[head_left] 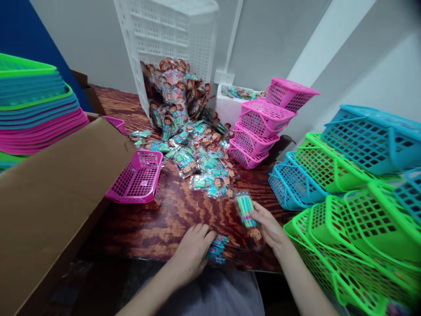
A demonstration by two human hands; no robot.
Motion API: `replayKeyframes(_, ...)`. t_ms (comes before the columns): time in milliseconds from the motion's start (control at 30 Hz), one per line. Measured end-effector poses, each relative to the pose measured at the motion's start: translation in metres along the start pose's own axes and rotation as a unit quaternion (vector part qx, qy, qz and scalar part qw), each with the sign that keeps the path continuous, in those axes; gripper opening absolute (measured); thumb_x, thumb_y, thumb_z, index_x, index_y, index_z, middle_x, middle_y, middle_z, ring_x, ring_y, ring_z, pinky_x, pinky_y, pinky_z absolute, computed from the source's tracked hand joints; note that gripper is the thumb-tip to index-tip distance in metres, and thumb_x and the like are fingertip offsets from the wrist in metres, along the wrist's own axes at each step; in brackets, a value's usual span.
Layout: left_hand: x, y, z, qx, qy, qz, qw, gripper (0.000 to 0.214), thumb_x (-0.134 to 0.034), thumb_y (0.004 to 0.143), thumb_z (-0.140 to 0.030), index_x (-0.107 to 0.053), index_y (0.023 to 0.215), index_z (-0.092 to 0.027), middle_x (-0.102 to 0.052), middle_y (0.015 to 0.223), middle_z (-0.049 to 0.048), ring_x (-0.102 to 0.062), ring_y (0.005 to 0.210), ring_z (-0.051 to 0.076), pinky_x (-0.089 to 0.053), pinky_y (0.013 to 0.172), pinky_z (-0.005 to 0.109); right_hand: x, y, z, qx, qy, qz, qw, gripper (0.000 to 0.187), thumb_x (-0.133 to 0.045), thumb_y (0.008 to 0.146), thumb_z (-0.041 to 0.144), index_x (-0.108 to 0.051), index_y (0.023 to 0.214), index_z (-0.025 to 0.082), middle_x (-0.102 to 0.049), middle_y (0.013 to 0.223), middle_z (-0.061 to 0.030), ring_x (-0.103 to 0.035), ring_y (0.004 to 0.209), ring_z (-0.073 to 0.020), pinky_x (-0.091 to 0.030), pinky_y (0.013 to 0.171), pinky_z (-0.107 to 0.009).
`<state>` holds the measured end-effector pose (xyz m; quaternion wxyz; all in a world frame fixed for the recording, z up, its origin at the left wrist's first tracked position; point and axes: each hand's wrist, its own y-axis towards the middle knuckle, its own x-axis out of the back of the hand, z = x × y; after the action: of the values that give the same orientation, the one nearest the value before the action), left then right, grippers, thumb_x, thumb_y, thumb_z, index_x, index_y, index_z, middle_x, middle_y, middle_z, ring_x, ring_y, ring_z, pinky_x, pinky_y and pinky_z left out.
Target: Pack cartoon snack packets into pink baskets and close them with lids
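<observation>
My left hand (192, 250) rests near the front edge of the wooden table (164, 219), its fingers closed round a small bundle of clear toy packets (217, 250) with blue contents. My right hand (268, 226) grips one clear packet (246, 210) holding turquoise sticks and a little doll head, lifted slightly above the table. Just beyond both hands lies a loose heap of the same packets (200, 153). A pink basket (140, 177) lies tipped on its side to the left of that heap.
A white crate (171, 39) leans on the wall, spilling packets. Stacked pink baskets (263, 127) stand behind; blue and green baskets (355, 184) pile up at right. A cardboard box flap (55, 193) fills the left, with stacked coloured lids (33, 105) above it.
</observation>
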<state>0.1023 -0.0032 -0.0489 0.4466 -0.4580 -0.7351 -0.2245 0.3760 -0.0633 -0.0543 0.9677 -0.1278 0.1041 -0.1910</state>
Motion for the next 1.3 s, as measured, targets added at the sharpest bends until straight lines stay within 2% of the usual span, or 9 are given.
replayKeyframes(133,0.000,0.002,-0.001,0.002,-0.001,-0.001,1.000,0.045,-0.053,0.079,-0.010,-0.050,0.121,-0.024,-0.053,0.120,0.0031,-0.046,0.109,0.023,-0.037,0.098,0.038,0.000,-0.001,-0.007,-0.036,0.149,-0.008,0.988,0.045,-0.084,0.069,0.036,-0.070,0.109,0.020,-0.076,0.090,-0.0046,-0.068,0.069,-0.0156,-0.054,0.065,-0.026)
replayKeyframes(400,-0.003,0.001,0.000,0.007,-0.005,-0.007,1.000,0.049,-0.052,0.078,-0.009,-0.049,0.124,-0.025,-0.052,0.119,0.0031,-0.044,0.110,0.023,-0.036,0.097,0.037,-0.016,-0.003,-0.024,-0.087,0.250,0.049,0.963,0.037,-0.084,0.070,0.025,-0.070,0.103,0.019,-0.075,0.086,-0.0044,-0.066,0.063,-0.0123,-0.049,0.052,-0.020)
replayKeyframes(533,-0.005,0.000,0.000,0.006,-0.013,-0.018,1.000,0.049,-0.051,0.079,-0.009,-0.049,0.125,-0.025,-0.053,0.118,0.0036,-0.044,0.108,0.024,-0.036,0.096,0.038,-0.021,-0.003,-0.023,-0.098,0.243,0.052,0.964,0.037,-0.082,0.072,0.025,-0.069,0.106,0.019,-0.076,0.087,-0.0050,-0.067,0.063,-0.0141,-0.052,0.055,-0.023)
replayKeyframes(733,-0.007,0.000,-0.001,0.012,-0.016,-0.020,1.000,0.052,-0.051,0.075,-0.008,-0.049,0.125,-0.024,-0.053,0.119,0.0044,-0.044,0.108,0.024,-0.036,0.097,0.039,-0.030,0.001,-0.018,-0.112,0.216,0.066,0.968,0.046,-0.084,0.069,0.028,-0.068,0.111,0.019,-0.076,0.092,-0.0063,-0.072,0.079,-0.0215,-0.058,0.067,-0.033)
replayKeyframes(1000,-0.004,0.002,0.002,0.031,-0.012,-0.008,0.999,0.059,-0.050,0.076,-0.008,-0.046,0.133,-0.024,-0.052,0.124,0.0049,-0.043,0.112,0.024,-0.036,0.101,0.039,-0.038,0.020,-0.011,-0.121,0.167,0.065,0.976,0.046,-0.085,0.066,0.028,-0.070,0.109,0.019,-0.076,0.097,-0.0063,-0.072,0.085,-0.0218,-0.057,0.076,-0.035)
replayKeyframes(1133,0.009,0.003,0.020,0.080,0.028,-0.005,0.996,0.057,-0.048,0.077,-0.007,-0.048,0.133,-0.022,-0.052,0.126,0.0075,-0.044,0.114,0.026,-0.037,0.102,0.041,-0.050,0.041,0.001,-0.067,0.091,0.058,0.992,0.047,-0.084,0.067,0.040,-0.070,0.106,0.019,-0.075,0.099,-0.0055,-0.069,0.091,-0.0214,-0.053,0.082,-0.032)
replayKeyframes(1200,0.014,0.002,0.028,0.075,0.042,0.001,0.996,0.056,-0.049,0.078,-0.007,-0.049,0.131,-0.023,-0.053,0.125,0.0070,-0.045,0.114,0.025,-0.038,0.102,0.041,-0.064,0.050,0.007,0.004,-0.032,0.045,0.998,0.042,-0.076,0.075,0.049,-0.068,0.103,0.019,-0.074,0.096,-0.0048,-0.067,0.088,-0.0214,-0.051,0.079,-0.031)
replayKeyframes(1267,0.016,-0.001,0.033,0.054,0.050,0.001,0.997,0.055,-0.050,0.077,-0.007,-0.050,0.130,-0.025,-0.053,0.126,0.0064,-0.046,0.116,0.025,-0.038,0.103,0.041,-0.082,0.053,0.012,0.089,-0.239,0.038,0.966,0.030,-0.062,0.087,0.046,-0.065,0.103,0.021,-0.073,0.094,-0.0049,-0.066,0.087,-0.0214,-0.048,0.078,-0.030)
replayKeyframes(1300,0.015,-0.003,0.035,0.043,0.056,-0.007,0.997,0.057,-0.051,0.076,-0.007,-0.051,0.129,-0.025,-0.051,0.131,0.0069,-0.045,0.121,0.025,-0.037,0.106,0.042,-0.093,0.051,0.014,0.125,-0.353,0.053,0.926,0.024,-0.055,0.092,0.040,-0.064,0.104,0.021,-0.072,0.093,-0.0054,-0.065,0.087,-0.0214,-0.046,0.078,-0.030)
